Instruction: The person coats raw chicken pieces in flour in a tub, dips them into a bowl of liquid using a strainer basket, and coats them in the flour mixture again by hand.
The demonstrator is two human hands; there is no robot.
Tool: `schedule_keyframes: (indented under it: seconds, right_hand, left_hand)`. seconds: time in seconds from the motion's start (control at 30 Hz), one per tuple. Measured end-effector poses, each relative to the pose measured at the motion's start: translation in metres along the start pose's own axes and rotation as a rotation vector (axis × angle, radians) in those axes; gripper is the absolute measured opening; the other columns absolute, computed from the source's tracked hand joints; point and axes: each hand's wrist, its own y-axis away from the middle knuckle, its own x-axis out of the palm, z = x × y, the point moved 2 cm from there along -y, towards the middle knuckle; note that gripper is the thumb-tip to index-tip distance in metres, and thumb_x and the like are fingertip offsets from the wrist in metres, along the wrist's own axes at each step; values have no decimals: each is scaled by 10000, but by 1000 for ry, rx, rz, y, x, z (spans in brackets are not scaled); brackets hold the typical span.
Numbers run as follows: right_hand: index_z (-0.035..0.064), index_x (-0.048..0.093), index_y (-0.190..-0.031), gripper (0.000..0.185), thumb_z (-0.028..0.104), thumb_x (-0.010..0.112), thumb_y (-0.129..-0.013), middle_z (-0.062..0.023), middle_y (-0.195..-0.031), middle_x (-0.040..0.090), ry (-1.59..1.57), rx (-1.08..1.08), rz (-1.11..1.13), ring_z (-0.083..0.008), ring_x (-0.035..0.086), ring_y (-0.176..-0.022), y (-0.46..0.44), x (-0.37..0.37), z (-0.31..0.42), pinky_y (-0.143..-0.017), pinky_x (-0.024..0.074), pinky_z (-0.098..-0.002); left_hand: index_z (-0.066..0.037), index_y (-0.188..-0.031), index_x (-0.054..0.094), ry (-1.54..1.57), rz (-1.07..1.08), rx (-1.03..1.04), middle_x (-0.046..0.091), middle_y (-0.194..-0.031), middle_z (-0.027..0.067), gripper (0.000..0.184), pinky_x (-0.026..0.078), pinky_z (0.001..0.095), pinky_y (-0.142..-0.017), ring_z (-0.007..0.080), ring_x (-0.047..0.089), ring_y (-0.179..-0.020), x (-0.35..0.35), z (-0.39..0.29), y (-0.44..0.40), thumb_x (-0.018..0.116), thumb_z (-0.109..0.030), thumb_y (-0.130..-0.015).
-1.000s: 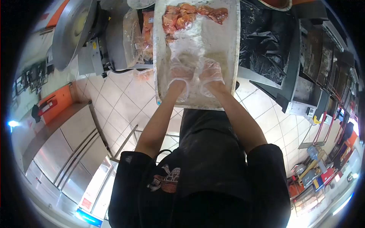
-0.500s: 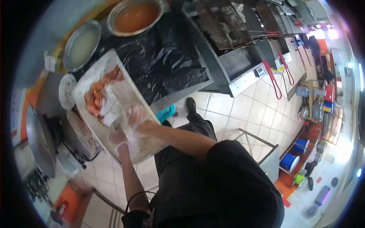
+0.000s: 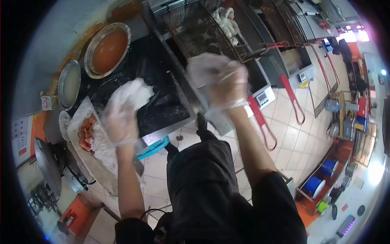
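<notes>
holding a floppy white flour-coated piece (image 3: 132, 92) at ten o'clock, the left hand (image 3: 120, 124), in a clear plastic glove, has its grip closed in around the lower end, as far as i can tell through the blur. the piece hangs over the black plastic sheet (image 3: 164, 103) that covers the worktop.

toward one o'clock is the gloved right hand (image 3: 230, 84); its grip seems to be pinching a broad pale blurred piece (image 3: 206, 68), though i can't make out how each finger sits. that piece is at the near edge of a dark wire-mesh basket (image 3: 197, 34) at twelve o'clock; whether they touch, i can't tell. white lumpy coated pieces (image 3: 226, 23) lie just right of that basket.

at nine o'clock, beside the left hand, sits a long pale rectangular tray (image 3: 103, 177) with raw pinkish-red meat (image 3: 86, 135) and loose white flour in it. a round metal bowl of orange liquid (image 3: 109, 52) stands at ten.

to handle these well, i'd say a light, even hold is best: squeezing would rub flour off. each piece should hang spread rather than folded, the left one above the sheet to catch drips of flour, the right glove clear of the basket's metal.
</notes>
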Motion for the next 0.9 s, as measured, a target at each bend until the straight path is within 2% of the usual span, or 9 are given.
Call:
schedule_keyframes:
  seconds: [0.13, 0.3, 0.37, 0.4, 0.47, 0.57, 0.7, 0.87, 0.9]
  right_hand:
    - [0, 686, -933, 244, 115, 680, -719, -124, -856, 690, 263, 126, -66, -158, 649, -768, -77, -87, -63, -717, 513, -276]
    - [-18, 676, -940, 259, 152, 706, -748, -144, -895, 683, 51, 98, -29, -174, 647, -800, -145, -110, -192, -721, 500, -276]
    - [-57, 648, -990, 331, 165, 710, -753, -136, -933, 683, 283, 65, -13, -151, 640, -828, -144, -121, -177, -778, 489, -259]
    - [-28, 665, -979, 308, 200, 690, -773, -131, -938, 684, 350, 72, -16, -158, 644, -844, -144, -124, -165, -789, 485, -266]
    - [2, 621, -1073, 380, 182, 664, -740, -118, -1062, 646, 468, 47, 72, -196, 618, -973, -140, -132, -158, -878, 464, -310]
    - [19, 620, -1084, 354, 170, 652, -765, -119, -1073, 639, 543, -116, 119, -200, 614, -979, -125, -120, -132, -868, 472, -311]
    - [42, 619, -1098, 321, 155, 636, -798, -120, -1086, 630, 386, -397, 301, -205, 609, -987, -95, -31, -38, -854, 483, -313]
    - [56, 616, -1093, 288, 180, 618, -833, -133, -1086, 620, 135, -663, 615, -235, 605, -977, -15, 106, 76, -837, 491, -333]
    - [47, 615, -1074, 296, 220, 616, -834, -144, -1071, 619, 124, -717, 619, -259, 607, -959, 13, 139, 95, -833, 488, -351]
  left_hand:
    - [-17, -994, 617, 485, -15, 475, 642, -974, 160, 232, 478, 393, -814, 338, 611, -895, 99, -132, -61, 572, -70, -773]
    - [-1, -847, 579, 374, 148, 391, 602, -769, 185, 110, 498, 395, -670, 359, 595, -717, 208, -226, -81, 498, -66, -809]
    - [13, -1009, 581, 214, 127, 356, 633, -804, 190, 354, 500, 391, -737, 325, 625, -821, 233, -238, -67, 672, -235, -775]
    - [12, -1059, 574, 293, 119, 384, 636, -805, 190, 381, 501, 389, -750, 319, 629, -819, 245, -236, -59, 648, -249, -791]
    - [-8, -1087, 576, 492, 445, 164, 649, -882, 200, 387, 498, 379, -772, 322, 635, -838, 189, -235, -45, 612, -282, -815]
    - [-15, -1008, 596, 705, 146, 159, 658, -907, 152, 278, 498, 371, -735, 308, 643, -797, 147, -168, 6, 622, -213, -816]
    - [-50, -1025, 579, 283, -168, 71, 633, -916, 122, 233, 476, 373, -741, 294, 609, -809, 63, -12, 79, 598, -173, -828]
    - [-34, -1093, 569, -500, -235, -567, 574, -1140, 137, 303, 448, 404, -851, 283, 550, -1007, 15, 233, 198, 507, -255, -894]
    - [-36, -1116, 568, -244, -204, -766, 553, -1193, 133, 337, 444, 413, -880, 272, 532, -1063, -8, 252, 201, 470, -289, -916]
